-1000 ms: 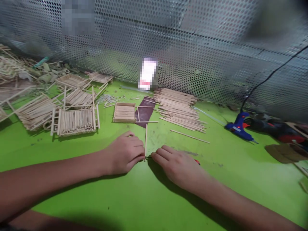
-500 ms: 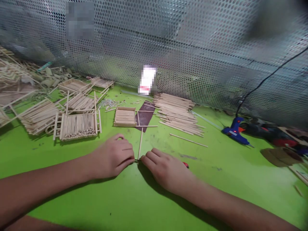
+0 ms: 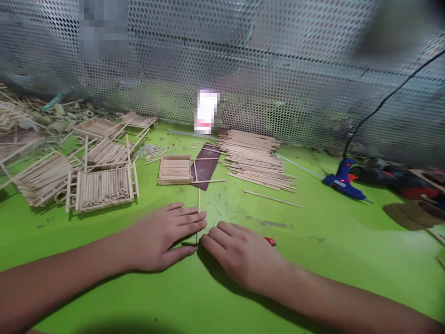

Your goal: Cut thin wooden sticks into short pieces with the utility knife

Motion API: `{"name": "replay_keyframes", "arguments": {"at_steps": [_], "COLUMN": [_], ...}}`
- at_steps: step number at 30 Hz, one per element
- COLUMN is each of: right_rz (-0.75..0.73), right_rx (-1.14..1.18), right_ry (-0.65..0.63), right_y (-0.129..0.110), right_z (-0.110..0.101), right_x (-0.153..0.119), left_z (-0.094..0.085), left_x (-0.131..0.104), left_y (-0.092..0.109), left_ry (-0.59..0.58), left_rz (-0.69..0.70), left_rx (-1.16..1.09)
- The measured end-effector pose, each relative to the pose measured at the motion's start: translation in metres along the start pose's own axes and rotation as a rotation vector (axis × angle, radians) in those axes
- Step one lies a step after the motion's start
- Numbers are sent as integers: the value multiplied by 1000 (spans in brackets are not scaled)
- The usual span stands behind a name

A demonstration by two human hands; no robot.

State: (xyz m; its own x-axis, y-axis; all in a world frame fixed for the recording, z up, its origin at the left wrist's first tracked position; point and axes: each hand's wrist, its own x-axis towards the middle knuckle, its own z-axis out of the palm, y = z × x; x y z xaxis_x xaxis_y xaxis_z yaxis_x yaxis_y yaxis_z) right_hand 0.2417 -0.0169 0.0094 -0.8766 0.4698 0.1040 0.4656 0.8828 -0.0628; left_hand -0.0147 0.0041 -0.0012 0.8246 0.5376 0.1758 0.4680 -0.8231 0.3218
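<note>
A thin wooden stick [image 3: 199,199] lies lengthwise on the green table. Across it my left hand [image 3: 167,236] is spread flat, fingertips on the stick and thumb near its lower end. My right hand [image 3: 239,253] is closed round a red-ended cutter [image 3: 270,241], mostly hidden under the palm; its dark thin blade [image 3: 188,243] crosses the stick near the lower end. Farther back, a small stick-built cart [image 3: 175,169] with two handles rests partly on a dark brown piece [image 3: 207,162].
At the left stand several stick-built carts [image 3: 106,188]. A pile of loose sticks [image 3: 252,157] lies behind my hands, with a single stick [image 3: 273,198] before it. A blue glue gun [image 3: 344,181] is at the right. A lit phone [image 3: 207,111] leans on the mesh [image 3: 156,55].
My left hand has opened from its pinch near the blade and now lies flat over the stick. The right hand remains closed at the blade. The view has shifted slightly.
</note>
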Motion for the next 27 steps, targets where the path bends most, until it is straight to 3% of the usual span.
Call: {"name": "replay_keyframes", "arguments": {"at_steps": [16, 27], "right_rz": [-28, 25], "right_rx": [-32, 26], "right_ry": [-50, -52], "right_y": [0, 0], "right_z": [5, -4], "right_x": [5, 0], "left_z": [4, 9], "left_x": [-7, -2], "left_y": [-6, -4], "left_ry": [57, 83], "left_rz": [8, -26], "left_rx": [-26, -66]}}
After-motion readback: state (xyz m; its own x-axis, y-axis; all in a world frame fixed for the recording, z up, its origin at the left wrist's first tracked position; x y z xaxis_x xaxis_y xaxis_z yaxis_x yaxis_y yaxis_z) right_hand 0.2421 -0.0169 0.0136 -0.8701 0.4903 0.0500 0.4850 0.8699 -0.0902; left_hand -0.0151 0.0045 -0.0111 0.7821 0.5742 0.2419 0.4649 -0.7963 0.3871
